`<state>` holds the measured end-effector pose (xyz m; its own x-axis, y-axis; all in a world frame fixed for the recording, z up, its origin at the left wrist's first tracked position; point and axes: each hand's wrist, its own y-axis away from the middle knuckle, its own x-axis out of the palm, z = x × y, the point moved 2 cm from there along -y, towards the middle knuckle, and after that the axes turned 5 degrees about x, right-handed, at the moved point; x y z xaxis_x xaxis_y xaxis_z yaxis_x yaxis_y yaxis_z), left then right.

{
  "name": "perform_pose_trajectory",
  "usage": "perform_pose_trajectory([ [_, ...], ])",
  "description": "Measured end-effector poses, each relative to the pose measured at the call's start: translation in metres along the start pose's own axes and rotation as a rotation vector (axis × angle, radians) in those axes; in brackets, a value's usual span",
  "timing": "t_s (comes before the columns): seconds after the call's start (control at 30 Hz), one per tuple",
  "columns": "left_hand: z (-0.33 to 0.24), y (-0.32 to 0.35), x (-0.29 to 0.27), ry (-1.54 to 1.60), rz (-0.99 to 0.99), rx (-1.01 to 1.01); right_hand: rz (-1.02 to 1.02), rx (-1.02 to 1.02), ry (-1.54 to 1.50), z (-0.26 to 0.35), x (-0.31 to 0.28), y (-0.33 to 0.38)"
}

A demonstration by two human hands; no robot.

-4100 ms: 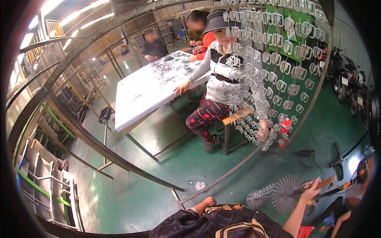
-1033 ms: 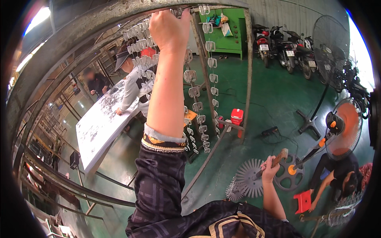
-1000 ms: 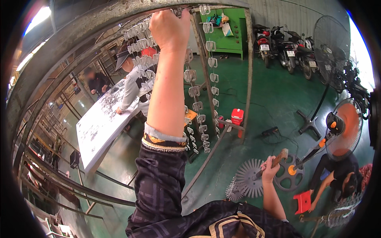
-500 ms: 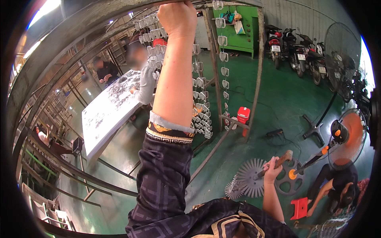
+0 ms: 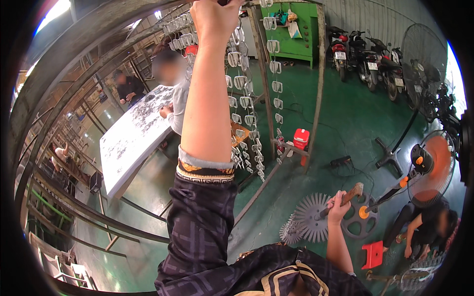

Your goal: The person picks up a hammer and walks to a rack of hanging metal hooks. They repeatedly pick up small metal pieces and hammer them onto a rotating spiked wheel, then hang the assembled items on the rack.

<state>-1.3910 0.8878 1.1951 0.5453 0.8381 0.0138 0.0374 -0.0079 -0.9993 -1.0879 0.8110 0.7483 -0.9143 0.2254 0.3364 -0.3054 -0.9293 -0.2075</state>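
My left arm reaches straight up, and my left hand (image 5: 215,22) is closed at the top of the view, by the metal frame's top bar (image 5: 163,11). Its fingertips and whatever they hold are cut off by the edge. Chains of pale metal links (image 5: 240,81) hang right beside that wrist, and another link strand (image 5: 273,47) hangs further right. Down at the lower right my right hand (image 5: 338,208) is wrapped round a hammer-like tool (image 5: 353,192) with a brown, wooden-looking end and a dark shaft. Behind it are grey toothed discs (image 5: 312,217).
A standing fan (image 5: 430,170) and a red stool (image 5: 372,255) are at right, near a crouching person (image 5: 425,229). At left, people work at a white table (image 5: 121,165). A frame post (image 5: 317,89), red cooler box (image 5: 301,138), green cabinet (image 5: 296,37) and motorbikes (image 5: 368,61) stand beyond.
My left hand has shifted slightly left and up. The link chains beside it have swung and hang differently. The crouching person's hand has come away from the red stool. My right hand stays put.
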Motion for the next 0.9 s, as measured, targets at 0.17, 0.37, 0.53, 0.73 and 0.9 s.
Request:
perform_pose_trajectory([
  [0.17,-0.002,0.028,-0.015,0.013,0.163,-0.24,-0.004,0.005,0.001,-0.002,-0.001,-0.002],
  [0.37,0.002,0.101,-0.025,0.378,0.19,-0.401,-0.006,-0.025,0.079,0.007,0.002,-0.005],
  [0.53,-0.006,0.185,-0.038,0.487,0.311,-0.549,0.021,0.015,0.011,-0.003,-0.001,-0.009],
  [0.73,-0.013,0.299,-0.044,0.565,0.482,-0.745,0.059,0.018,-0.001,-0.001,0.002,-0.012],
  [0.9,-0.016,0.393,-0.045,0.625,0.539,-0.929,0.083,0.01,0.005,-0.001,0.003,-0.012],
])
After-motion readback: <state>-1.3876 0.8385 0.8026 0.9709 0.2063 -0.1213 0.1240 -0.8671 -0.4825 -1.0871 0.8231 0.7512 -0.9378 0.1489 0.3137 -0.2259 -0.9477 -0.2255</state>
